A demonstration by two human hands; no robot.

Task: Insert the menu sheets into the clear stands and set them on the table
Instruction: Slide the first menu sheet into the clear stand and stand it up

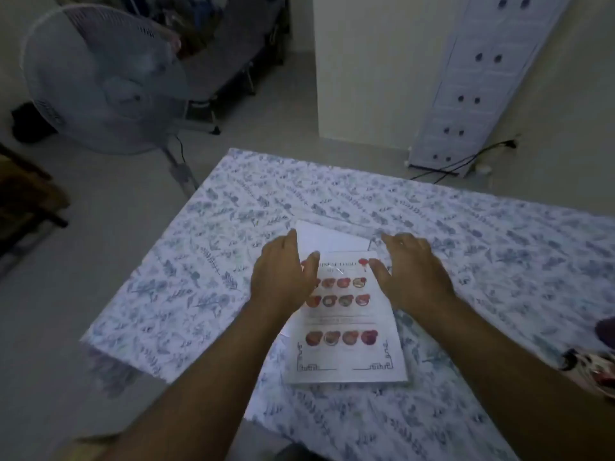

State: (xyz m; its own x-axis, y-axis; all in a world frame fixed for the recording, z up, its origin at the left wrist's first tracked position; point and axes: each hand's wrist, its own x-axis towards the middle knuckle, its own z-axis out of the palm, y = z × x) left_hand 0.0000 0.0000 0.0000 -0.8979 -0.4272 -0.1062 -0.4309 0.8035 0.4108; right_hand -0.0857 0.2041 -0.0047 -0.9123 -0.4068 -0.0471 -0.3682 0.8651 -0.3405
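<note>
A printed menu sheet with rows of red dish pictures lies flat on the table, apparently inside a clear stand whose glossy edge shows near its top. A plain white sheet sticks out from under it at the far end. My left hand rests on the upper left of the menu, fingers spread, thumb on the print. My right hand presses the upper right corner the same way. Whether either hand grips the stand is unclear.
The table wears a blue floral cloth, its left edge and near-left corner close to my arms. A standing fan is off the far left corner. A white drawer cabinet and cables stand behind. Some colourful items lie at the right edge.
</note>
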